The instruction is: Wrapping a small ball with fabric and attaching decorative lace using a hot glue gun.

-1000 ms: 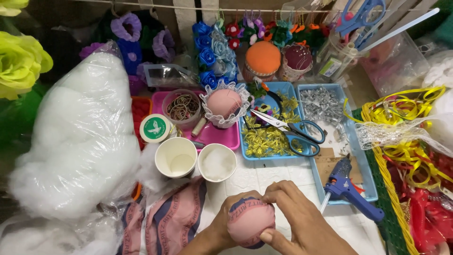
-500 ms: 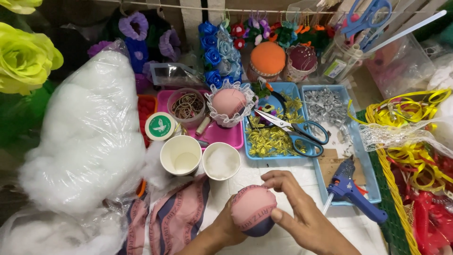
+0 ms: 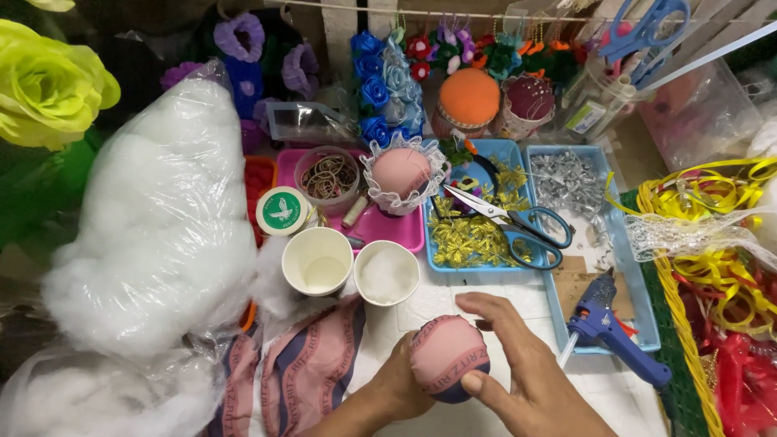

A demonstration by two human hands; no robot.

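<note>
A stuffed pink fabric ball [image 3: 447, 354] with a dark blue underside sits low in the middle. My left hand [image 3: 394, 387] cups it from beneath and the left. My right hand [image 3: 518, 364] curves over its right side, the thumb pressing the lower edge and the fingers spread above it. Just behind stand two white paper cups [image 3: 317, 260], the right one [image 3: 387, 272] filled with white stuffing. Striped pink cloth pieces [image 3: 307, 368] lie to the left of the ball.
A big clear bag of white stuffing [image 3: 154, 226] fills the left. A pink tray [image 3: 409, 235] carries a finished lace-rimmed pincushion [image 3: 402, 172] and rubber bands. Blue trays hold scissors [image 3: 510, 220] and gold and silver trims. A blue glue gun [image 3: 613, 333] and ribbons [image 3: 712, 243] lie right.
The ball has turned in my hands and my right hand has opened, its fingers lifting off the top. The view has shifted slightly.
</note>
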